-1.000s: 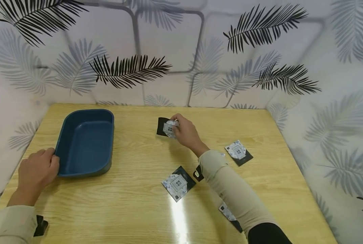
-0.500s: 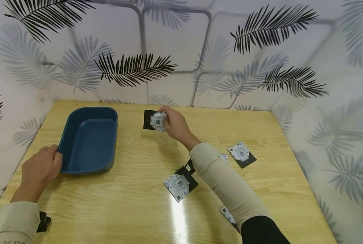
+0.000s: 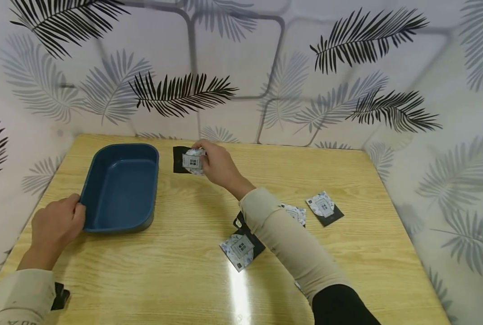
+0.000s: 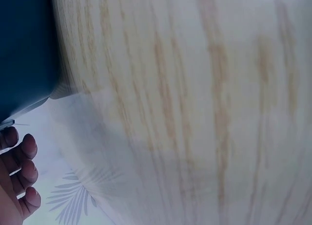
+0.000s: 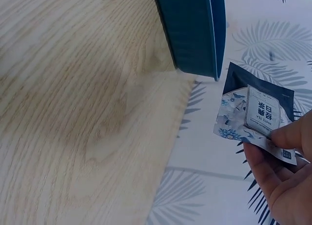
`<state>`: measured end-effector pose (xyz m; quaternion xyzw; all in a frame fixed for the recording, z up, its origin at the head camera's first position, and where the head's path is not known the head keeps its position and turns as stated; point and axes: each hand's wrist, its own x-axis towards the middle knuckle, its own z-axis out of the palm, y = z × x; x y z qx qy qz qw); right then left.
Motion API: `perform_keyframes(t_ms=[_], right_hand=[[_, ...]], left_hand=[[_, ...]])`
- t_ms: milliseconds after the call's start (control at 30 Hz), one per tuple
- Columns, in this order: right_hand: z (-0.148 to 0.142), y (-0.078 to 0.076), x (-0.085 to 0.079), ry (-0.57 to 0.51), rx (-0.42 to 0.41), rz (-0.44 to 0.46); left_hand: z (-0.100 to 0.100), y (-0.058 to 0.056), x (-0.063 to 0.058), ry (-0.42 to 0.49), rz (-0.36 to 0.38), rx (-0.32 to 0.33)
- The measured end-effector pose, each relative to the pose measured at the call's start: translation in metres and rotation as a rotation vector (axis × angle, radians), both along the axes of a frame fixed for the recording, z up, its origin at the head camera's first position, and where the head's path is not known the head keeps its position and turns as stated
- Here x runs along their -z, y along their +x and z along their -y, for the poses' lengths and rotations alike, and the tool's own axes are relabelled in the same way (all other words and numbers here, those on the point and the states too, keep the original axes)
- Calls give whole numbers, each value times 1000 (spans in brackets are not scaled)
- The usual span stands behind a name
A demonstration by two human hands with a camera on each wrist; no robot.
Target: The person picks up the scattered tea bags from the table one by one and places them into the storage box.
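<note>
With 12 o'clock toward the wall [image 3: 225,113], my right hand [image 3: 218,167] pinches a tea packet [image 5: 258,105] by one end, thumb on the printed face and fingers behind. I hold it up off the table [image 3: 156,271], just beside the blue tray [image 3: 121,194], at about 2 o'clock from it. The packet's dark end points to 9 o'clock, and its label reads WHITE TEA.

My left hand [image 3: 58,223] grips the tray's rim at its 8 o'clock corner, fingers curled. The tray stands at the table's 10 o'clock. A second packet [image 3: 324,208] lies at the table's 3 o'clock; a third packet [image 3: 241,248] lies near the middle, with a holed black piece [image 3: 245,227] at its 12 o'clock. My right sleeve [image 3: 294,241] partly hides a fourth packet [image 3: 298,213]. At 6 o'clock from my left hand is a small black object [image 3: 63,296], too covered to identify.
</note>
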<state>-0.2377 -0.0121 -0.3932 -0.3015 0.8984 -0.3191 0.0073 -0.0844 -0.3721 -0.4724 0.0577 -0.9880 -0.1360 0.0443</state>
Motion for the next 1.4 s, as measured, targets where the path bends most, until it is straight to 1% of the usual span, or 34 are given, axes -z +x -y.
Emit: perform_keyframes(t_ms=[167,367,500,700,833,933,1067,1233,1400], right_hand=[[5,2,0,-7,-11,7],[12,6,-5,-27,-32,22],[17,8,-7,-20,-43,28],[27,13,-9,-42,-77,15],[35,17,-10,-50,-102,7],[42,21,-9,-44,-107,1],[50,27,-5,-51,-115,13],[57,32,0,-54,-132,25],[65,34,-3,-45,-142,17]], left_hand=[[-2,1,-2,6,-17,-1],[-2,0,-2,13,10,-6],[-1,0,-2,14,19,-4],[0,-1,-1,1,28,-15],[1,-1,0,19,51,-22],[2,0,0,31,82,-13],[2,1,0,24,98,9],[-2,0,-2,9,60,24],[-5,1,-3,3,23,20]])
